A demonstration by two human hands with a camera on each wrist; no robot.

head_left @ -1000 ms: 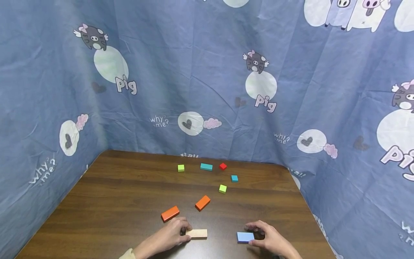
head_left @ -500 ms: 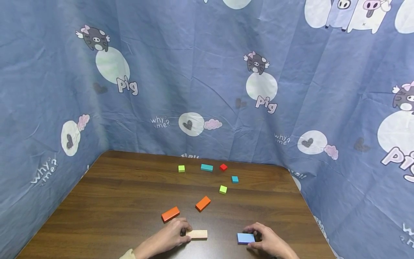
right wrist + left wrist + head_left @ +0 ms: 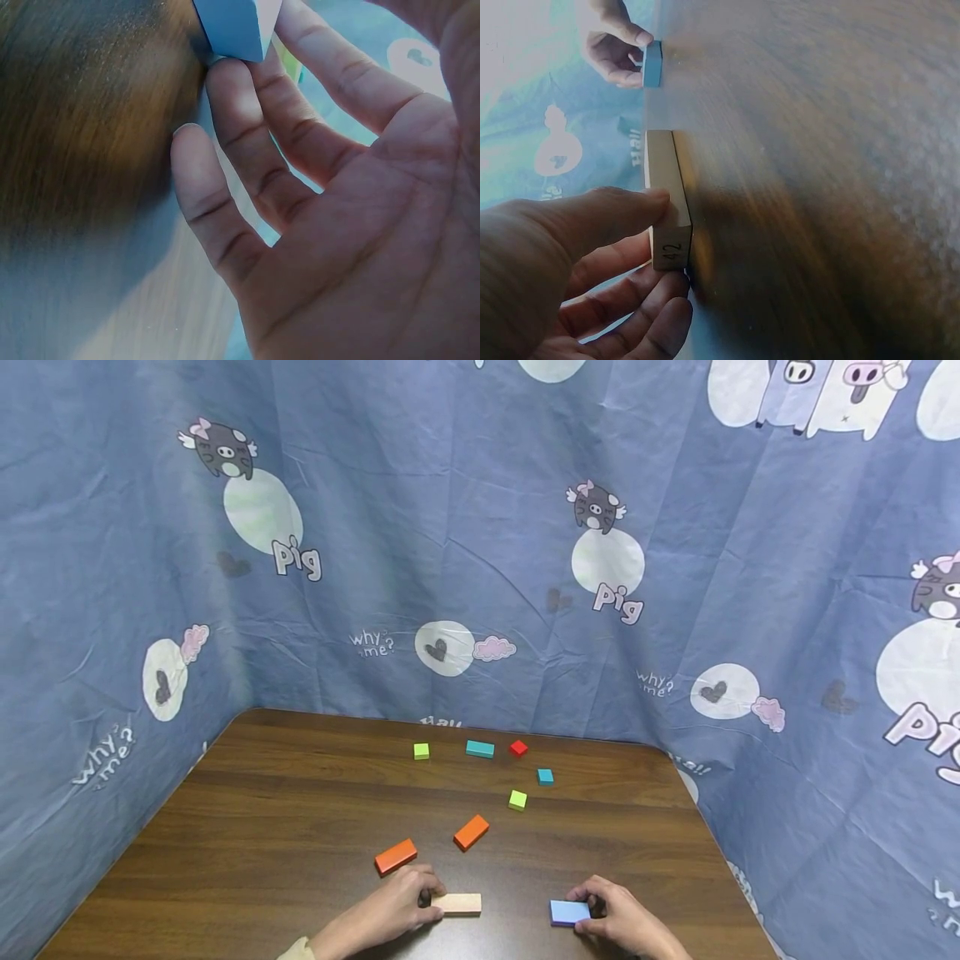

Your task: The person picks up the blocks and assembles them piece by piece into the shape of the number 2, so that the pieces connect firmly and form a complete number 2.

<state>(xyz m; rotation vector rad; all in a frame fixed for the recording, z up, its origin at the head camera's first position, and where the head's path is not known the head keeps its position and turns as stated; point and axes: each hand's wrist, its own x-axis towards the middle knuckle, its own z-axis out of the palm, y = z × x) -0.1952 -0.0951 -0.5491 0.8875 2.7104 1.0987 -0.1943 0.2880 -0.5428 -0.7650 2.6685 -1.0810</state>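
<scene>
A pale wooden block (image 3: 459, 904) lies near the front of the table, its long side running left to right. My left hand (image 3: 401, 902) pinches its left end between thumb and fingers. In the left wrist view the thumb crosses the wooden block (image 3: 667, 180), and the number 42 shows on its end. To the right is a flat blue block (image 3: 568, 912), gripped at its right end by my right hand (image 3: 618, 917). The right wrist view has just the end of the blue block (image 3: 236, 30) at the top, with the fingertips against it.
Two orange blocks (image 3: 395, 857) (image 3: 471, 832) lie just beyond my left hand. Farther back are green cubes (image 3: 517, 800) (image 3: 422, 752), a teal block (image 3: 480, 749), a red cube (image 3: 518, 748) and a small blue cube (image 3: 545, 777). A printed blue curtain (image 3: 480, 568) hangs behind the brown table (image 3: 300, 793).
The right hand's fingers have shifted slightly on the blue block. Both blocks and the left hand stay where they were; the whole head view has drifted down a little.
</scene>
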